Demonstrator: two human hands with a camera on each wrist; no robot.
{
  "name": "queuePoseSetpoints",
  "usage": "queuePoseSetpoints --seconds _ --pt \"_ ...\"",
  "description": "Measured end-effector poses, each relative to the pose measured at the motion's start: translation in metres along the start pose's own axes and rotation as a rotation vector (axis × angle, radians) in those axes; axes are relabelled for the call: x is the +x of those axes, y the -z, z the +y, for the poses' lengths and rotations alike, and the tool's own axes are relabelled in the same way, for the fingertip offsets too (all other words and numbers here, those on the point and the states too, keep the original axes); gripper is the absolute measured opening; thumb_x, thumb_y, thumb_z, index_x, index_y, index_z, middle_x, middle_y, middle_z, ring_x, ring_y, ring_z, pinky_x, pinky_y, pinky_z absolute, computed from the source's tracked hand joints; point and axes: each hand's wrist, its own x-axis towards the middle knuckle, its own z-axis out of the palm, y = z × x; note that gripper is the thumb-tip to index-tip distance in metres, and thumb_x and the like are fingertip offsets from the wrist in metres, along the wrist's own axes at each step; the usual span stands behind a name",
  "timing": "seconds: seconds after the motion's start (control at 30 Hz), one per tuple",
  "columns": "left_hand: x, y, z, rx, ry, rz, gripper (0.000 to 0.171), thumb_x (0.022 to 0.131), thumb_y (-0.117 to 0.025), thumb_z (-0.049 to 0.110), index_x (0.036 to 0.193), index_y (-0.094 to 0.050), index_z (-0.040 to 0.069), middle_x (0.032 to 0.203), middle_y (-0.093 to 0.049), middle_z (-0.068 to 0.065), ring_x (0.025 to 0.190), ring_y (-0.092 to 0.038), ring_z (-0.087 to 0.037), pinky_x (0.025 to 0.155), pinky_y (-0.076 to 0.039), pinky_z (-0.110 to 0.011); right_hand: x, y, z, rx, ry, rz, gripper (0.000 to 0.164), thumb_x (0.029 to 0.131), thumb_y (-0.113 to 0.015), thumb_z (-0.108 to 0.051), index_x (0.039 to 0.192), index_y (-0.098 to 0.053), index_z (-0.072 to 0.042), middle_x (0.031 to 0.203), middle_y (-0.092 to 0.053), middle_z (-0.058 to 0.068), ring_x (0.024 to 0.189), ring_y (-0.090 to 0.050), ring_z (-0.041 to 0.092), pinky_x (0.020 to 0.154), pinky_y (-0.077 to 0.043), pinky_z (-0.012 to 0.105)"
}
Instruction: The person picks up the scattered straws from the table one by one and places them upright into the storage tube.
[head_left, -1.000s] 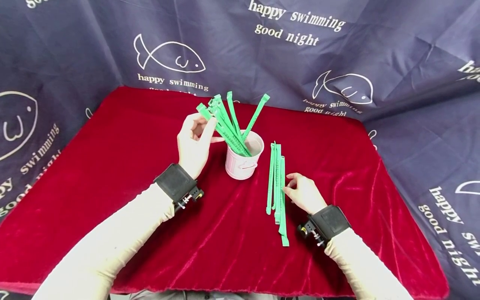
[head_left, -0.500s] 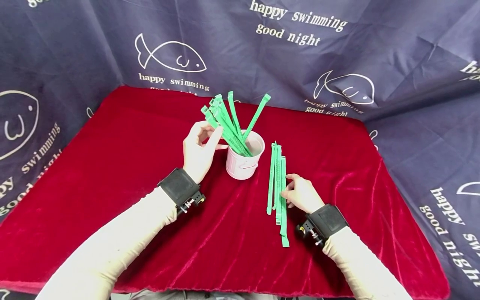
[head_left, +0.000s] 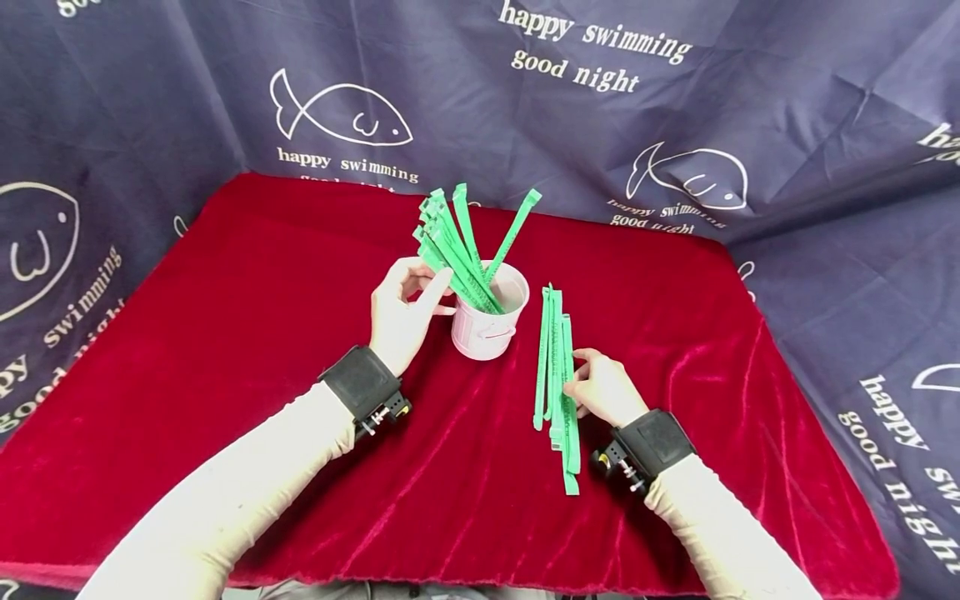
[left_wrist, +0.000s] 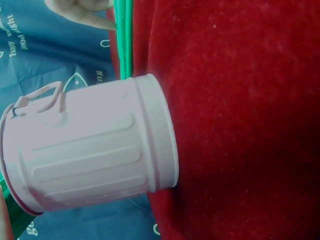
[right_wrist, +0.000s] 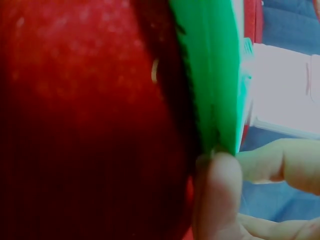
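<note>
A small pale pink bucket stands upright on red cloth, holding several slim green wrapped sticks with printing on them. Most lean left over its rim; one leans right. My left hand is at the bucket's left side, pinching a leaning green stick between thumb and fingers. In the left wrist view the bucket hides most of that grip. Right of the bucket lies a row of more green sticks. My right hand pinches the rightmost green stick between thumb and index finger.
Red velvet cloth covers the table, lightly creased. A dark blue curtain with fish drawings and lettering hangs behind and at the sides. Black camera straps sit on both wrists.
My left hand has moved right and down, lowering a green stick further into the bucket. My right thumb and finger have come onto a stick, whose near end has shifted right.
</note>
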Motion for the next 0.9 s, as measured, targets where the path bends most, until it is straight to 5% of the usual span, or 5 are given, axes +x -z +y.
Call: queuePoseSetpoints --seconds 0.17,0.33,0.5,0.67,0.9 --pt "-0.001 0.0 -0.002 -0.014 0.023 -0.007 0.02 0.09 -0.069 -0.001 0.102 -0.053 0.0 0.084 -0.061 0.004 0.069 -0.068 -0.007 0.058 -0.062 -0.033 0.0 0.002 -0.002 0.009 0.025 0.053 0.056 0.084 -0.059 -0.002 0.136 -0.045 0.01 0.087 -0.066 0.019 0.051 -0.065 0.017 0.053 -0.061 0.032" --pt "-0.001 0.0 -0.002 -0.044 0.126 -0.044 0.015 0.09 -0.069 0.004 0.092 -0.054 0.003 0.074 -0.066 0.004 0.059 -0.069 -0.009 0.057 -0.062 -0.036 -0.001 0.002 -0.007 0.027 0.039 0.133 0.054 0.085 -0.058 -0.004 0.137 -0.048 0.006 0.096 -0.065 0.02 0.053 -0.065 0.017 0.055 -0.061 0.031" --pt "-0.003 -0.001 -0.001 0.049 0.214 -0.154 0.024 0.094 -0.068 0.014 0.091 -0.065 -0.009 0.073 -0.073 -0.01 0.058 -0.071 -0.014 0.061 -0.063 -0.036 -0.003 -0.002 -0.016 0.061 0.12 0.218 0.049 0.086 -0.061 -0.004 0.135 -0.055 0.001 0.103 -0.067 0.021 0.064 -0.068 0.023 0.059 -0.059 0.025" --pt "-0.007 -0.006 -0.002 0.082 0.25 -0.277 0.026 0.095 -0.066 0.017 0.096 -0.071 -0.008 0.082 -0.074 -0.021 0.061 -0.072 -0.017 0.064 -0.064 -0.037 -0.01 -0.008 -0.03 0.074 0.237 0.297 0.042 0.086 -0.069 -0.005 0.127 -0.063 -0.002 0.102 -0.069 0.017 0.078 -0.067 0.026 0.065 -0.054 0.019" --pt "-0.012 -0.014 -0.001 0.331 0.121 -0.319 0.019 0.089 -0.074 0.018 0.104 -0.077 0.006 0.093 -0.077 -0.009 0.082 -0.07 -0.009 0.077 -0.055 -0.02 -0.02 -0.017 -0.047 0.121 0.341 0.305 0.038 0.083 -0.074 -0.003 0.121 -0.067 -0.001 0.098 -0.071 0.016 0.079 -0.069 0.027 0.071 -0.056 0.023"
